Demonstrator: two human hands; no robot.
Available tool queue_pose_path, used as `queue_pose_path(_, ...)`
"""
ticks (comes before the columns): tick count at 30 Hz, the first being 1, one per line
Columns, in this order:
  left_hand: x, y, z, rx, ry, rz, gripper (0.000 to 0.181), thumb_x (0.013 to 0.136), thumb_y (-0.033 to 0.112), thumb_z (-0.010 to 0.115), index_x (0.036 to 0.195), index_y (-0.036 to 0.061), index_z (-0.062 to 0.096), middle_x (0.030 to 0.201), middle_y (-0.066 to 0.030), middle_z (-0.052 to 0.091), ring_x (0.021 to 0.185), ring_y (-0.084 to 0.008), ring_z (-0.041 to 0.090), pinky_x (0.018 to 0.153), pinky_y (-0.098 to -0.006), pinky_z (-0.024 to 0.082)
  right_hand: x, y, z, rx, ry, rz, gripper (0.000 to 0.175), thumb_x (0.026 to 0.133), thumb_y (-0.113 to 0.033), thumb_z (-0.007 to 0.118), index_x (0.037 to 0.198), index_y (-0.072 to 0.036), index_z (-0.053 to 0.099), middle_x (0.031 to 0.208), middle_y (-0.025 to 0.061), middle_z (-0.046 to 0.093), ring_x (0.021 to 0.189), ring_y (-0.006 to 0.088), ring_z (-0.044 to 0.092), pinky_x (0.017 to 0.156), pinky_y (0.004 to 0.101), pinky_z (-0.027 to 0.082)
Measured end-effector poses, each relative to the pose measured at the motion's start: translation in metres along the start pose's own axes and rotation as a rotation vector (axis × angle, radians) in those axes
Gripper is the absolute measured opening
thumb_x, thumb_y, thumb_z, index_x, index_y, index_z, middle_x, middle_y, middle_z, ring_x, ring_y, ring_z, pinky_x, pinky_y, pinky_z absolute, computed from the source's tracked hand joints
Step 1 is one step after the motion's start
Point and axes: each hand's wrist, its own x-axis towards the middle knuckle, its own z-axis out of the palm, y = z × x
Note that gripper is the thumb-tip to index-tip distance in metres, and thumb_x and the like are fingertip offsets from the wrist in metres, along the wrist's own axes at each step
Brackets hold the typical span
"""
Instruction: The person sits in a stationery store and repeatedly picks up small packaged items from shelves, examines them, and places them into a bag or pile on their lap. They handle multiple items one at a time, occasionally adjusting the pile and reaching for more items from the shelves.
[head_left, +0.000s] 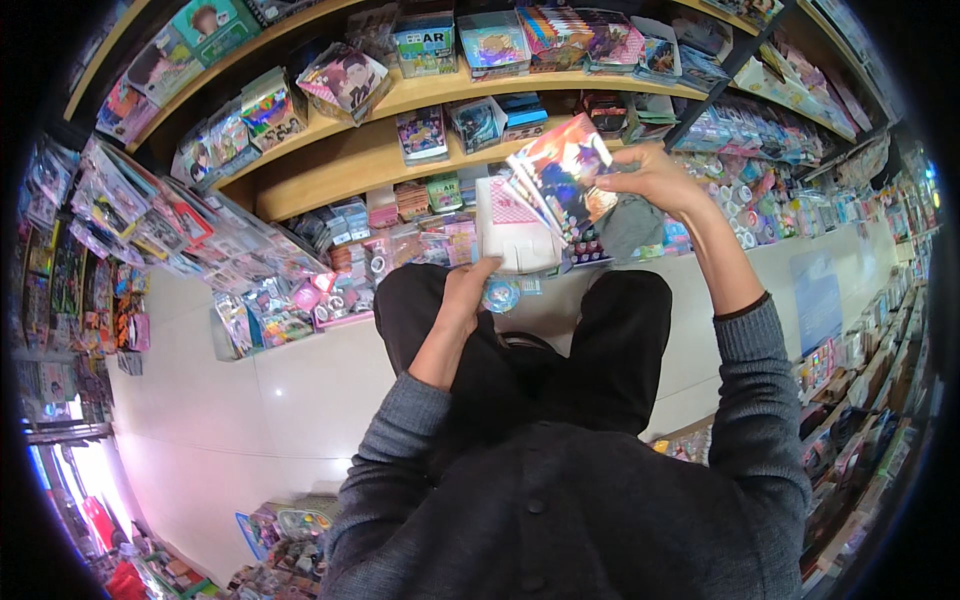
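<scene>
My left hand (466, 291) grips the near left corner of a white cardboard box (525, 255), which has a pink checked panel. The box is tilted between my knees and the shelf. My right hand (654, 178) pinches the right edge of several glossy illustrated card packs (570, 176), fanned out above the box and partly covering it. Below that hand is a crumpled grey cloth (634, 225); I cannot tell whether it is held or lying there. A round blue packaged item (501, 295) shows just beyond my left hand.
Wooden shelves (330, 176) in front carry several boxes of card packs (491, 41). Small packaged goods (739, 199) crowd the low level at right. Hanging packets (142, 202) jut out at left. Pale floor tiles (225, 390) extend around me, with filled baskets (289, 525) behind left.
</scene>
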Motion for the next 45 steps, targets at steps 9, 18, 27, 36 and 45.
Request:
queue_pose_path(9,-0.004,0.001,0.007,0.023,0.001,0.004,0.028,0.077,0.022,0.059,0.085,-0.0042,0.059,0.066,-0.0015,0.055,0.047,-0.0084,0.047,0.040,-0.0231,0.033,0.032,0.002,0.015,-0.283,-0.240,-0.092,0.026,0.066,-0.013,0.071,0.088,0.001,0.066,0.072,0.0055,0.064,0.065,0.0081,0.053,0.062,0.0242,0.042)
queue_pose_path(18,-0.001,-0.004,-0.001,0.080,0.007,-0.097,0.034,0.075,0.028,0.059,0.095,0.0005,0.056,0.074,-0.0008,0.054,0.055,-0.0098,0.052,0.043,-0.0221,0.039,0.034,-0.002,0.011,-0.478,-0.335,-0.024,0.028,0.065,-0.011,0.072,0.090,-0.001,0.066,0.072,0.0075,0.065,0.062,0.0110,0.055,0.059,0.0266,0.043)
queue_pose_path(27,0.010,-0.020,0.008,-0.101,0.096,-0.053,0.034,0.075,0.028,0.061,0.085,-0.0041,0.056,0.064,-0.0014,0.051,0.047,-0.0091,0.047,0.039,-0.0250,0.035,0.032,-0.003,0.010,-0.679,-0.408,-0.006,0.029,0.063,-0.014,0.074,0.089,-0.005,0.067,0.070,0.0101,0.065,0.062,0.0164,0.059,0.057,0.0314,0.044)
queue_pose_path(36,0.022,-0.047,0.017,0.055,0.104,0.008,0.034,0.072,0.023,0.064,0.084,-0.0087,0.059,0.073,-0.0086,0.059,0.055,-0.0156,0.055,0.048,-0.0277,0.043,0.039,0.018,0.033,-1.016,-0.263,0.001,0.036,0.062,-0.029,0.074,0.094,-0.014,0.067,0.089,0.0116,0.064,0.086,0.0295,0.060,0.072,0.0382,0.047)
queue_pose_path(45,0.040,-0.062,0.010,0.373,0.138,0.066,0.032,0.072,0.019,0.062,0.087,-0.0095,0.060,0.073,-0.0094,0.061,0.057,-0.0150,0.057,0.049,-0.0285,0.045,0.043,0.020,0.059,-1.106,-0.096,-0.063,0.031,0.064,-0.028,0.072,0.092,-0.015,0.067,0.088,0.0119,0.064,0.083,0.0281,0.061,0.071,0.0383,0.048)
